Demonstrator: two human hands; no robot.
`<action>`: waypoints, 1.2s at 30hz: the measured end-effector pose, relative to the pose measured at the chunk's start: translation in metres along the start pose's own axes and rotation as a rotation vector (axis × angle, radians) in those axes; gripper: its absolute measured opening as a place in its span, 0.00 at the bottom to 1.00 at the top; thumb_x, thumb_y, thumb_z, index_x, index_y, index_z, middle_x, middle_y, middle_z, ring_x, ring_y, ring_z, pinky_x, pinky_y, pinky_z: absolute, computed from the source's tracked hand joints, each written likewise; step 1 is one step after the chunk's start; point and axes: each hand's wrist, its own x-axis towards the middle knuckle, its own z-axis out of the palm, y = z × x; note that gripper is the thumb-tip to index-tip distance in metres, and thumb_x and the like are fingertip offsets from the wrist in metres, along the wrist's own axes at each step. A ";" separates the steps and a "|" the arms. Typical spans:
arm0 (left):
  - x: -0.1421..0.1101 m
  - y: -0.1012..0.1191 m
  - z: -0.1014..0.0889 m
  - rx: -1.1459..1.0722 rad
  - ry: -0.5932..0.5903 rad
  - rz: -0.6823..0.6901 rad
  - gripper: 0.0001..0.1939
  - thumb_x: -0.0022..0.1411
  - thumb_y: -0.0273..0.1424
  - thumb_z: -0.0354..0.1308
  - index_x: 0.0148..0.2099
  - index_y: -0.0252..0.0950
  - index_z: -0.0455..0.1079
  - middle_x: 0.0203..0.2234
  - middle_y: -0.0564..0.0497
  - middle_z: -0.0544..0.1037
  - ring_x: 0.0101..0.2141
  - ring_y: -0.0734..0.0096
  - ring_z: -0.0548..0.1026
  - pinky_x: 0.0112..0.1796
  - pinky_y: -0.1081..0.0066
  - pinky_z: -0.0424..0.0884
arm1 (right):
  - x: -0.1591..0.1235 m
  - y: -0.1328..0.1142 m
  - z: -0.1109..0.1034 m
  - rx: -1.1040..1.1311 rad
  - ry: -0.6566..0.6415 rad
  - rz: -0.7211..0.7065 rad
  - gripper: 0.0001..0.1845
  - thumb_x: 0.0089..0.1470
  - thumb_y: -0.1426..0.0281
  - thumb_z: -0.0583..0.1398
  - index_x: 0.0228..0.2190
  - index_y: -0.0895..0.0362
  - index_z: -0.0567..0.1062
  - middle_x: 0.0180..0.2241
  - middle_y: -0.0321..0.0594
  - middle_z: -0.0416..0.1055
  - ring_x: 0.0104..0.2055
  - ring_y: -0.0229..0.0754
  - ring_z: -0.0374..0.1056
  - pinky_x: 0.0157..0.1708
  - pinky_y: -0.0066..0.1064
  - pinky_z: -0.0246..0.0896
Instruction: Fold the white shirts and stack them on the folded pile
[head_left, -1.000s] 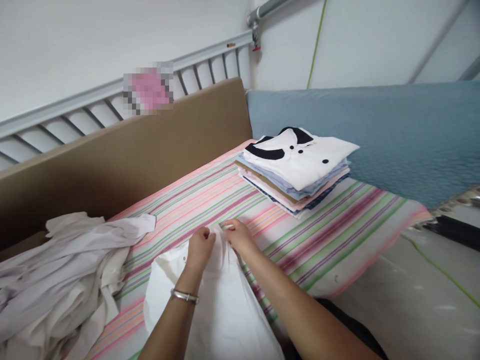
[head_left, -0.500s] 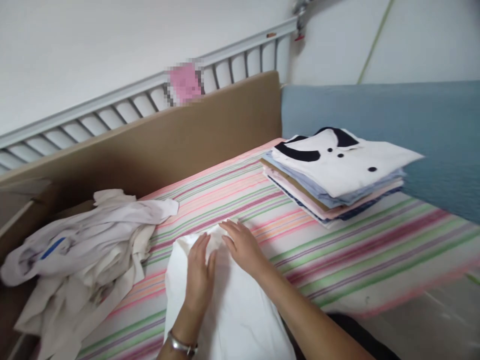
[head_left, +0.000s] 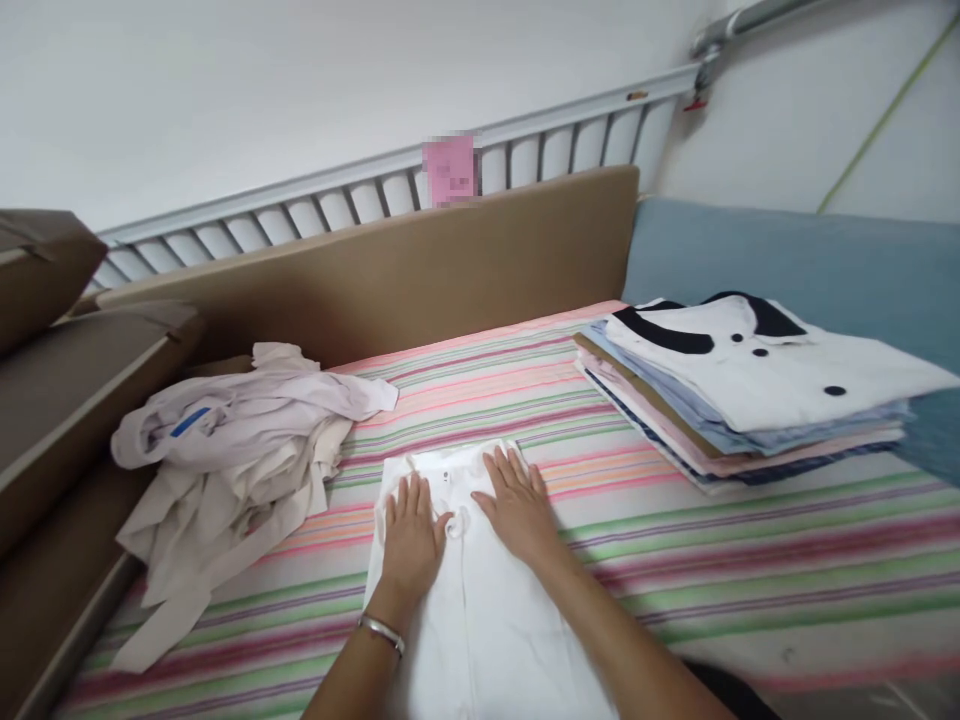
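Note:
A white shirt [head_left: 480,620] lies flat and folded lengthwise on the striped sheet [head_left: 480,400]. Its collar end points away from me, with a small dark mark near the neckline and a seam down the middle. My left hand [head_left: 412,540] rests palm down on the left side near the collar, fingers stretched. On the right side of the collar, my right hand [head_left: 519,508] lies flat with its fingers spread. Neither hand grips the cloth. A silver bracelet circles my left wrist.
To the right sits a stack of folded shirts [head_left: 810,375], a white one with a black collar on top. Crumpled pale clothes [head_left: 240,450] lie at left. Brown cushions [head_left: 82,400] border the left; a brown panel [head_left: 420,270] and radiator [head_left: 300,215] stand behind.
My hands have gone from bunched at the shirt's collar end to flat and apart on it. The collar end is now spread out smoother. The view has swung left.

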 end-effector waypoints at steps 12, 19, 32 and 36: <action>-0.022 0.001 -0.018 -0.106 0.075 -0.160 0.31 0.63 0.43 0.42 0.64 0.33 0.49 0.62 0.40 0.52 0.62 0.51 0.46 0.56 0.48 0.53 | 0.041 -0.002 -0.032 -0.086 0.136 -0.198 0.20 0.58 0.64 0.49 0.50 0.55 0.68 0.56 0.45 0.62 0.61 0.47 0.50 0.60 0.49 0.36; -0.068 0.013 -0.021 -0.140 0.012 -0.261 0.31 0.59 0.42 0.49 0.63 0.39 0.52 0.61 0.38 0.53 0.60 0.42 0.49 0.53 0.47 0.57 | 0.054 -0.065 -0.023 -0.110 -0.097 -0.371 0.28 0.55 0.61 0.53 0.56 0.55 0.62 0.60 0.45 0.53 0.63 0.46 0.44 0.61 0.44 0.35; -0.061 0.026 -0.013 -0.276 -0.039 -0.436 0.37 0.53 0.50 0.52 0.62 0.40 0.53 0.62 0.37 0.52 0.61 0.36 0.43 0.56 0.41 0.46 | 0.076 -0.053 0.042 -0.176 -0.278 -0.285 0.29 0.59 0.59 0.46 0.59 0.57 0.55 0.63 0.45 0.45 0.65 0.43 0.39 0.61 0.41 0.39; -0.056 0.030 -0.016 -0.283 -0.089 -0.474 0.38 0.50 0.49 0.56 0.61 0.41 0.56 0.61 0.38 0.53 0.61 0.36 0.43 0.56 0.40 0.43 | 0.065 -0.087 0.017 -0.028 -0.068 -0.316 0.24 0.58 0.64 0.48 0.54 0.58 0.64 0.60 0.45 0.53 0.62 0.42 0.47 0.60 0.38 0.46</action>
